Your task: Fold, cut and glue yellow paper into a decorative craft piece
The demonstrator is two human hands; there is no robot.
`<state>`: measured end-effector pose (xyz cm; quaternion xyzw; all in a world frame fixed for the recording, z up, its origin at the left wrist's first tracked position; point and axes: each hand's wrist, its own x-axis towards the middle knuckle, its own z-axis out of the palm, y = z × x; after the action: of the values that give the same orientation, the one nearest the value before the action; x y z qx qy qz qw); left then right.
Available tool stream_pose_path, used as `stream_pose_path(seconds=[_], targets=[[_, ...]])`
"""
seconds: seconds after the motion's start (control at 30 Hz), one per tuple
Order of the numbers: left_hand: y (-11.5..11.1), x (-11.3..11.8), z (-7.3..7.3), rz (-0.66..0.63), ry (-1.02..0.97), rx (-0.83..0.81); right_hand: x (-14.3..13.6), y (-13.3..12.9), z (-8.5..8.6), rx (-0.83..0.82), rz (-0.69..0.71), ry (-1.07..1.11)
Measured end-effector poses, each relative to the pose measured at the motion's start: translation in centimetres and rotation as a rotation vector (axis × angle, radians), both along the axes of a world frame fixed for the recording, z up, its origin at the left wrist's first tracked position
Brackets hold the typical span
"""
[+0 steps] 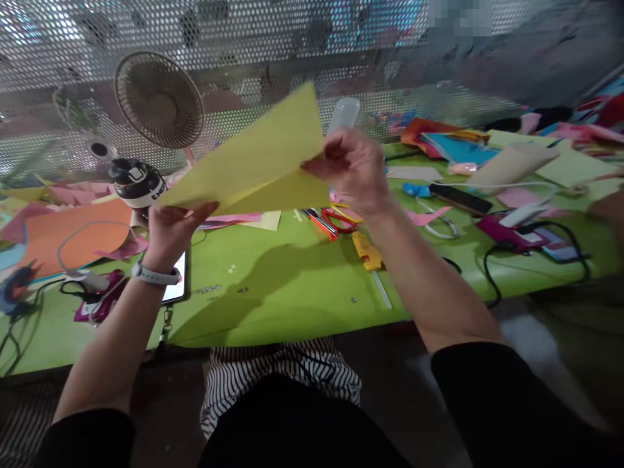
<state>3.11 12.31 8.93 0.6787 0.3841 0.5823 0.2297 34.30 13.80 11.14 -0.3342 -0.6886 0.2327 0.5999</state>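
You're in what looks like a papercraft workshop: green counter [273,299] strewn with orange paper [78,237], pink offcuts [428,216], scissors [342,224], purple power strips [493,227]; desk fan [160,109] and perforated metal screen [253,68] at the back.

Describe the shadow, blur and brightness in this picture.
Head view: a soft shadow lies across the green table; head view: the yellow paper looks slightly blurred at its top corner; head view: the phone screen glows white.
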Motion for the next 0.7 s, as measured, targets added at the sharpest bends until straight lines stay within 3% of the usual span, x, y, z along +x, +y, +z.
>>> stream_pose_path(seconds=[0.1,0.17,0.27,0.4,0.5,0.7], targets=[[-1.9,-0.8,0.6,-0.042,0.144,0.267,1.2,-2.7,-1.2,0.044,-0.008,-0.082],[-3.3,-1.6,-0.2,-0.157,0.310,0.284,1.7,-4.4,-3.3,0.008,0.044,-0.166],[-4.7,-2.6,-2.9,-0.298,0.513,0.177,1.9,-6.0,-7.6,-0.089,0.163,-0.270],[-5.2,-2.8,-7.1,-0.358,0.715,0.002,1.9,-6.4,-11.9,-0.298,0.150,-0.584],[-5.3,-2.7,-8.5,-0.398,0.874,-0.071,1.9,-6.8,-12.6,-0.367,0.144,-0.825],[-5.8,-3.7,-8.2,-0.397,0.938,-0.054,2.4,-8.1,-12.4,-0.378,0.198,-0.949]])
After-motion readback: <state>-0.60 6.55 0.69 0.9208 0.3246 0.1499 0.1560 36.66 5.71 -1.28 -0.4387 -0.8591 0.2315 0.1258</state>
